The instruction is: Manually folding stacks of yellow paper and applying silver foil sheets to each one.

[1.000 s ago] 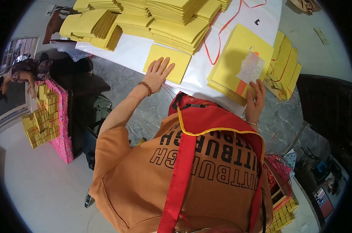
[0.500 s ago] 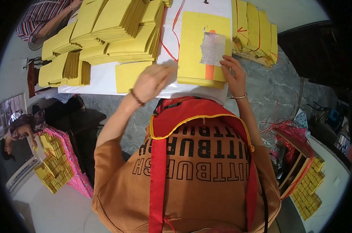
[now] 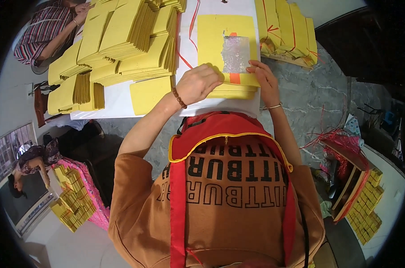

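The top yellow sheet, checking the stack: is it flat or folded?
Flat: top yellow sheet lies spread on the stack, both hands at its near edge.

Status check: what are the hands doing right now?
Left hand and right hand both on near edge of yellow sheet stack. Silvery foil square on top. Nothing in the way.

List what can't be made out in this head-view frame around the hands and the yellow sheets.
- Left hand: fingertips curl onto the yellow sheet stack; the grip is hidden by its own knuckles.
- Right hand: what its fingertips press is unclear at the silver foil patch.
- Stack's near edge: covered by both hands.
- Bundled yellow stacks: cut off by the top rim.
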Demonstrator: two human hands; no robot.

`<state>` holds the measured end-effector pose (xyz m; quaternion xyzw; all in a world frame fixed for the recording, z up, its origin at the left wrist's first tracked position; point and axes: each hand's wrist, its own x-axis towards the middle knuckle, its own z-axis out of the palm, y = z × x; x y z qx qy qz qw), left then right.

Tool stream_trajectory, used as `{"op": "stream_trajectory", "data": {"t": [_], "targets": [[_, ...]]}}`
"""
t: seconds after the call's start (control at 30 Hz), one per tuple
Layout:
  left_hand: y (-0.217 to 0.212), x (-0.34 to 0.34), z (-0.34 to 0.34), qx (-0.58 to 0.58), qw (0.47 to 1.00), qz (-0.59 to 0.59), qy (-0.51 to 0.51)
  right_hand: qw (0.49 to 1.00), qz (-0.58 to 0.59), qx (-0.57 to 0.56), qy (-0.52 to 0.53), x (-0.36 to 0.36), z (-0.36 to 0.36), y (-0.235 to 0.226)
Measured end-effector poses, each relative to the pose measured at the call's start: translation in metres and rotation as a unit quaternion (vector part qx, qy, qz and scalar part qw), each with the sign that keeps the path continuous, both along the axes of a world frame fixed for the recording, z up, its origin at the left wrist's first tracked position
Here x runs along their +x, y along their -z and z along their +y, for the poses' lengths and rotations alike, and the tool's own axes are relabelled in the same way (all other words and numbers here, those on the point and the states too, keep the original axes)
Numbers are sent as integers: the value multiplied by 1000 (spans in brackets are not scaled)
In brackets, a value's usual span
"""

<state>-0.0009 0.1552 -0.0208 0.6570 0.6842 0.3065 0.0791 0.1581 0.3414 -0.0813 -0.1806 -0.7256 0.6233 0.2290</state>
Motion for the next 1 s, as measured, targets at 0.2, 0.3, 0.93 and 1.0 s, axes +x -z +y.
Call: {"op": "stream_trajectory", "data": {"t": [0.2,0.3,0.93,1.0], "targets": [[1,-13,7,-22,996,-81,13,1000,-16,-10,-13,-2,1,1],[2,-16,8,-41,993,-106,18,999,-19,-42,15,-5,-2,-3],[-9,-26,7,-166,939,-297,-54,998,-9,64,-7,-4,3,15],[-12,-31,2,16,994,-104,37,991,5,-136,3,-5,2,18]]}}
